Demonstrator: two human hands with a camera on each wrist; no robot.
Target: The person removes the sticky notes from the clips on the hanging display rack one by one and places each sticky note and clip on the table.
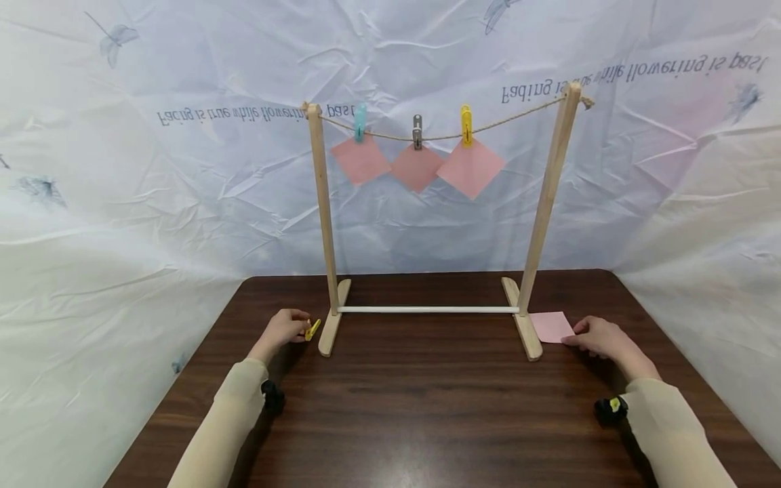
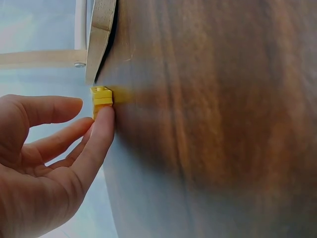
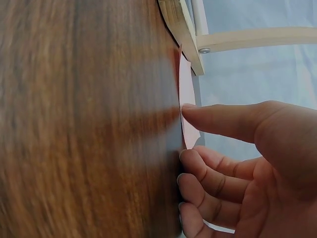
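One small yellow plastic clip (image 1: 313,331) is just outside the left pale wooden foot (image 1: 329,340), where the left hand (image 1: 285,329) reaches it with digits part-spread, a fingertip touching it; whether a pinch has closed I cannot tell. The best hold is probably across the two arms at the handle end, leaving the mouth free. The thin square pink paper sheet (image 1: 550,327) lies on the dark brown wood-grain counter (image 1: 403,407) just beside the right pale wooden foot (image 1: 528,342); the right hand (image 1: 601,339) sets its thumb on it, other fingers curled close by, the grip beneath unclear. Sliding the corner gently toward a waiting fingertip should lift it uncreased; hard pressing might pin it flat.
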